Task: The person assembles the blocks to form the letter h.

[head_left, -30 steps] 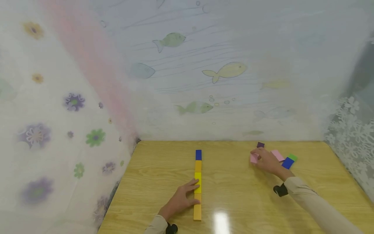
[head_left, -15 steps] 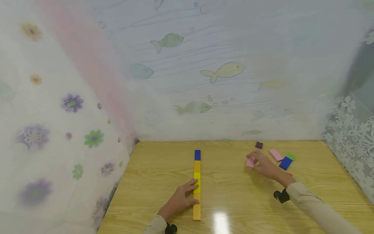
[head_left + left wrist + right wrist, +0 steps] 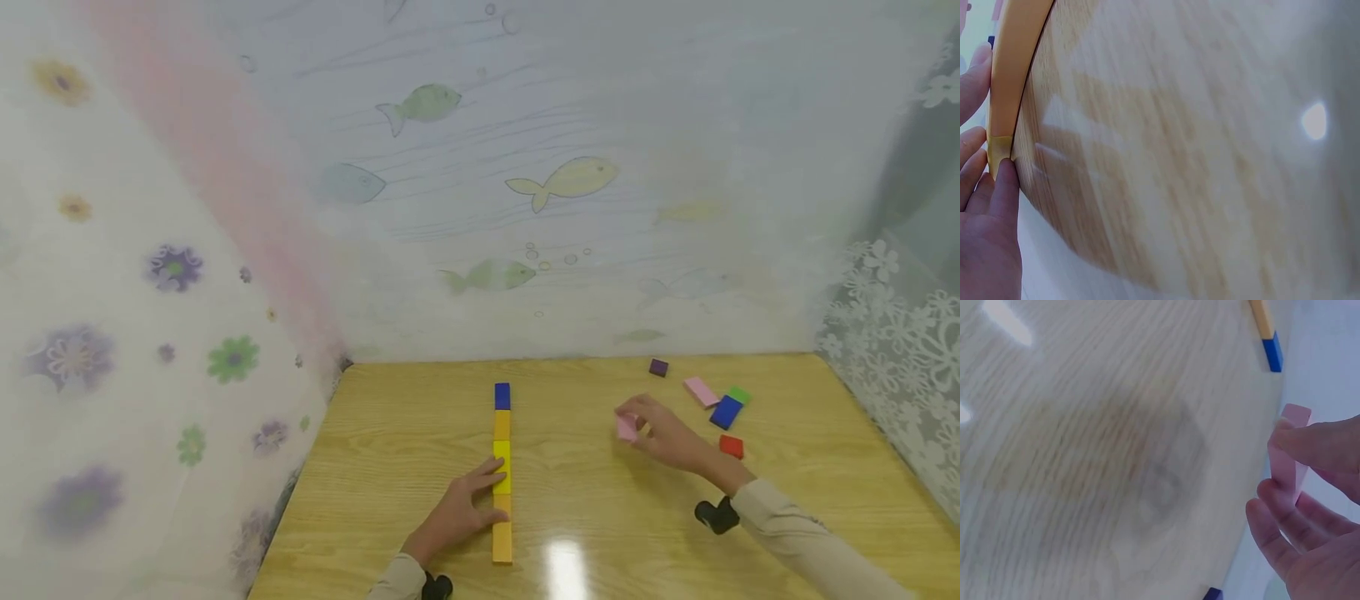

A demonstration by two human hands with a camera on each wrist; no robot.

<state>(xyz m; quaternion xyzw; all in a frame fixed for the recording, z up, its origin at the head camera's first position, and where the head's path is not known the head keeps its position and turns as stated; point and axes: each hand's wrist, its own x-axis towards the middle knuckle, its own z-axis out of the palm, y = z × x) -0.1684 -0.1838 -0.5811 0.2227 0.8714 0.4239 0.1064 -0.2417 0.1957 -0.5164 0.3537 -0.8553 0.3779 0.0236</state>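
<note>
A straight row of blocks runs away from me across the table in the head view. From the far end it has a blue block (image 3: 502, 396), an orange block (image 3: 502, 425), a yellow stretch (image 3: 502, 452) and a long orange stretch (image 3: 502, 543). My left hand (image 3: 456, 512) rests at the row's left side, fingers extended onto the yellow part and thumb on the orange part. To the right, my right hand (image 3: 667, 440) pinches a pink block (image 3: 1282, 464) between thumb and fingers. The right wrist view shows this block raised off the table.
Loose blocks lie at the right of the table (image 3: 420, 467): dark purple (image 3: 658, 367), pink (image 3: 701, 392), green (image 3: 738, 395), blue (image 3: 726, 412) and red (image 3: 731, 447). The blue one touches or overlaps the green. Patterned walls border the table's back and sides.
My right hand has moved left and slightly nearer with the pink block, away from the loose blocks. The red block has come into sight. My left hand stays against the row.
</note>
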